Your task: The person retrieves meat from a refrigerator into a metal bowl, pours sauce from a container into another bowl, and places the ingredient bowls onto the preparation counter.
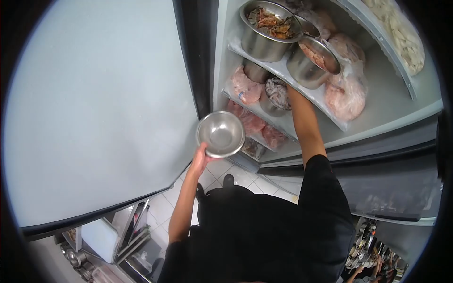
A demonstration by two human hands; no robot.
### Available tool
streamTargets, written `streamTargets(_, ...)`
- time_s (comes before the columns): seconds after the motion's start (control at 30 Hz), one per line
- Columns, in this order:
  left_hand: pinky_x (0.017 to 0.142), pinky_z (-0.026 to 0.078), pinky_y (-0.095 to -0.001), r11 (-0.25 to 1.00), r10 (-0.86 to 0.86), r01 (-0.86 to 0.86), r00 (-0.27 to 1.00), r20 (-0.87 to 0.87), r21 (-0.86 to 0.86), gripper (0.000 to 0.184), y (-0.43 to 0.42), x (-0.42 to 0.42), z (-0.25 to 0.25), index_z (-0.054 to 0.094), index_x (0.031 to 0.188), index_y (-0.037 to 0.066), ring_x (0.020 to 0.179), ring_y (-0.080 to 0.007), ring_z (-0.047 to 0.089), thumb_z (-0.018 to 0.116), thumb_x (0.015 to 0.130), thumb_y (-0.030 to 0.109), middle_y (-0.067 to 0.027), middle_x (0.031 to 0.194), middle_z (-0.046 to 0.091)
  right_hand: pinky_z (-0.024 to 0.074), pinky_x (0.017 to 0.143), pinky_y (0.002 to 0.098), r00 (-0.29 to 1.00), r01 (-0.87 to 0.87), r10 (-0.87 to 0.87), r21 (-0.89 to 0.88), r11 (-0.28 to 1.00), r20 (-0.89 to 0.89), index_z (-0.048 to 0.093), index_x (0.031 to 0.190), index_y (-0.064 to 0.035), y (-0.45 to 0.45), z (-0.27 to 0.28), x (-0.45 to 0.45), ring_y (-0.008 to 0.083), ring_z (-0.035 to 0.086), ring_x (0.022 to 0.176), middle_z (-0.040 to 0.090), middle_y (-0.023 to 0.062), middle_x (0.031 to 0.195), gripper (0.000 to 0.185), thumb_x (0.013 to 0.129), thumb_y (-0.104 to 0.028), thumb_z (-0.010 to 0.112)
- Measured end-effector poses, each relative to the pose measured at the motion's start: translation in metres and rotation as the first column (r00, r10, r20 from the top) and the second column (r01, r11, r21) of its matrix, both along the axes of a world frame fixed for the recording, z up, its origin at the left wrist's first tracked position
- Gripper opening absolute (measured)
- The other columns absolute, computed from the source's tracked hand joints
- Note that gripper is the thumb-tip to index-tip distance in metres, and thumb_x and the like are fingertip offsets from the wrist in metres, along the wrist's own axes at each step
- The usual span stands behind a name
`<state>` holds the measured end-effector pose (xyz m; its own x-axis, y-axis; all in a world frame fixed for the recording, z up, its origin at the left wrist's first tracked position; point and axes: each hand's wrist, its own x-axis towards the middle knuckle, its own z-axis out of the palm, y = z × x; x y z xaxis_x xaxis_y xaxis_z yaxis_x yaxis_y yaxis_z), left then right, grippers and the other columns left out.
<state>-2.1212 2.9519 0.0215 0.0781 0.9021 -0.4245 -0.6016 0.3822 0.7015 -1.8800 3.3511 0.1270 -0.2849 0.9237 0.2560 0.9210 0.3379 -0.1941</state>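
Observation:
An empty metal bowl point(220, 134) is held in my left hand point(202, 159), its fingers at the rim and underneath. My right arm reaches into the refrigerator below the upper shelf point(269, 66); the hand is hidden there, beside a metal container point(272, 107) of greyish food point(278, 93). Pink meat in a clear bag point(246, 87) lies to the left of that container. On the upper shelf stand a metal pot point(265, 45) with shells and scraps and another point(306, 66) with pinkish food, next to bagged meat point(345, 94).
The open refrigerator door point(104, 108) fills the left side. More bagged meat point(250, 120) lies on a lower shelf. Below are a tiled floor point(219, 170) and, at lower left, a rack with a white board point(99, 239). Other people's arms point(377, 266) show at far lower right.

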Motion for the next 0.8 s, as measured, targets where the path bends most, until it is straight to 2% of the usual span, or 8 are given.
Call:
streamTargets(0.13, 0.087, 0.058, -0.0485, 0.996, -0.045, 0.046, 0.999, -0.024, 0.073, 0.054, 0.046, 0.016, 0.047, 0.031, 0.136, -0.013, 0.11, -0.038, 0.061, 0.034, 0.098, 0.025, -0.0266, 0.132, 0.048, 0.0447, 0.099, 0.0416, 1.0, -0.02, 0.02, -0.009, 1.0, 0.008, 0.054, 0.126, -0.006, -0.003, -0.003, 0.002, 0.0355, 0.054, 0.118, 0.057, 0.0214, 0.125, 0.052, 0.077, -0.015, 0.068)
streamTargets(0.33, 0.088, 0.058, -0.0471, 0.985, -0.12, 0.11, 0.99, 0.071, 0.133, 0.055, 0.083, 0.015, 0.054, 0.021, 0.138, -0.011, 0.108, -0.0416, 0.062, 0.041, 0.096, 0.019, -0.0291, 0.129, 0.048, 0.045, 0.098, 0.0414, 0.999, -0.032, 0.033, -0.026, 0.999, 0.01, 0.054, 0.127, -0.0063, -0.004, -0.004, 0.003, 0.0348, 0.054, 0.118, 0.056, 0.0212, 0.126, 0.054, 0.076, -0.015, 0.069)
streamTargets(0.43, 0.094, 0.055, -0.0424, 0.984, -0.124, 0.125, 0.992, -0.017, 0.123, 0.053, 0.087, 0.015, 0.065, 0.03, 0.134, -0.014, 0.108, -0.0397, 0.062, 0.038, 0.097, 0.022, -0.0299, 0.129, 0.05, 0.0452, 0.098, 0.0413, 0.974, -0.056, 0.047, -0.034, 0.998, -0.22, 0.054, 0.128, -0.0065, -0.007, 0.005, 0.011, 0.0345, 0.054, 0.118, 0.056, 0.0211, 0.126, 0.054, 0.076, -0.014, 0.069)
streamTargets(0.5, 0.095, 0.055, -0.0424, 0.985, -0.094, 0.093, 0.996, 0.0, 0.148, 0.053, 0.094, 0.014, 0.06, 0.029, 0.135, -0.014, 0.109, -0.0406, 0.061, 0.038, 0.097, 0.022, -0.0301, 0.129, 0.05, 0.0453, 0.098, 0.0412, 0.839, -0.131, 0.025, -0.157, 0.979, -0.544, 0.053, 0.128, -0.0066, -0.013, 0.013, 0.021, 0.0343, 0.054, 0.118, 0.056, 0.021, 0.127, 0.055, 0.076, -0.014, 0.069)
streamTargets(0.57, 0.096, 0.054, -0.0425, 0.986, -0.096, 0.09, 0.995, 0.029, 0.142, 0.053, 0.094, 0.014, 0.057, 0.029, 0.135, -0.014, 0.111, -0.041, 0.06, 0.04, 0.097, 0.021, -0.0295, 0.13, 0.049, 0.0453, 0.098, 0.0411, 0.585, -0.301, -0.079, -0.307, 0.903, -0.807, 0.053, 0.128, -0.0068, -0.027, 0.018, 0.027, 0.034, 0.054, 0.118, 0.056, 0.021, 0.127, 0.056, 0.076, -0.014, 0.07)
streamTargets(0.67, 0.098, 0.053, -0.0427, 0.985, -0.103, 0.089, 0.991, 0.089, 0.148, 0.052, 0.104, 0.018, 0.059, 0.03, 0.135, -0.013, 0.113, -0.0409, 0.059, 0.044, 0.096, 0.019, -0.0273, 0.129, 0.049, 0.0455, 0.098, 0.041, 0.36, -0.516, -0.238, -0.405, 0.755, -0.902, 0.053, 0.129, -0.0069, -0.057, 0.027, 0.02, 0.0337, 0.054, 0.118, 0.055, 0.0209, 0.127, 0.057, 0.075, -0.014, 0.07)
streamTargets(0.73, 0.098, 0.053, -0.0428, 0.986, -0.085, 0.064, 0.988, 0.13, 0.152, 0.05, 0.106, 0.022, 0.055, 0.031, 0.134, -0.011, 0.115, -0.0405, 0.058, 0.047, 0.096, 0.017, -0.0252, 0.128, 0.05, 0.0456, 0.098, 0.0409, 0.438, -0.552, -0.243, -0.473, 0.687, -0.865, 0.053, 0.129, -0.0071, -0.094, 0.033, 0.001, 0.0335, 0.055, 0.118, 0.055, 0.0208, 0.128, 0.057, 0.075, -0.014, 0.07)
streamTargets(0.8, 0.098, 0.053, -0.0429, 0.989, -0.07, 0.047, 0.985, 0.161, 0.142, 0.046, 0.104, 0.022, 0.062, 0.034, 0.131, -0.01, 0.114, -0.0372, 0.058, 0.05, 0.094, 0.014, -0.0225, 0.125, 0.051, 0.0457, 0.098, 0.0408, 0.595, -0.555, -0.108, -0.505, 0.661, -0.796, 0.053, 0.129, -0.0072, -0.135, 0.042, -0.019, 0.0333, 0.055, 0.118, 0.055, 0.0207, 0.128, 0.058, 0.075, -0.014, 0.07)
